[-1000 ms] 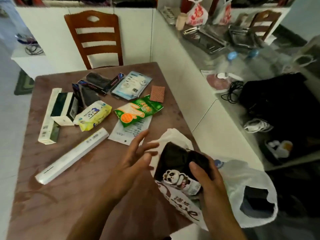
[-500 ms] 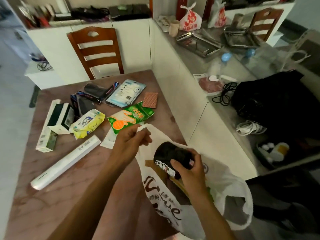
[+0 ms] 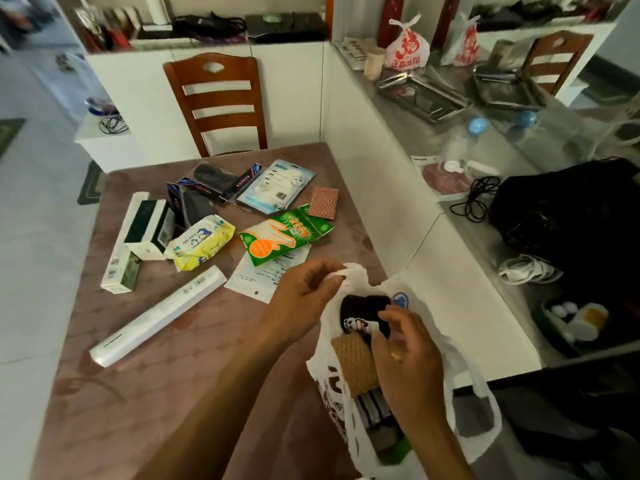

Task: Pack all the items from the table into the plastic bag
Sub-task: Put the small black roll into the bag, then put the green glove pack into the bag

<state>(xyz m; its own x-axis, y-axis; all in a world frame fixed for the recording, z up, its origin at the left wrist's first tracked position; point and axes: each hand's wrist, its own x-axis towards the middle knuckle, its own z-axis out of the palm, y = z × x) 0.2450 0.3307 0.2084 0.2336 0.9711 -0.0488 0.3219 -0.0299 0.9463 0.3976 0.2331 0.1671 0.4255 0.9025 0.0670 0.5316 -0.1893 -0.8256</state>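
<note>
A white plastic bag [image 3: 479,393] with brown lettering hangs open at the table's [image 3: 138,403] near right corner. My left hand [image 3: 303,301] pinches the bag's rim at its far side and holds it up. My right hand [image 3: 407,358] is in the bag's mouth, fingers closed on a black pouch with a panda label [image 3: 358,311] that sits half inside. A brown textured square [image 3: 355,363] and a striped item lie in the bag below it. Still on the table: a green glove packet [image 3: 284,233], yellow wipes [image 3: 201,242], a long white box [image 3: 156,313].
Further back on the table lie a white-and-green box [image 3: 149,226], a blue mask packet [image 3: 277,185], black packets [image 3: 209,181], a brown square [image 3: 323,202] and a paper sheet [image 3: 266,277]. A wooden chair [image 3: 218,102] stands behind. A white counter [image 3: 398,209] borders the right.
My left hand went from open beside the bag to pinching its rim. My right hand has pushed the black panda pouch lower into the bag's mouth.
</note>
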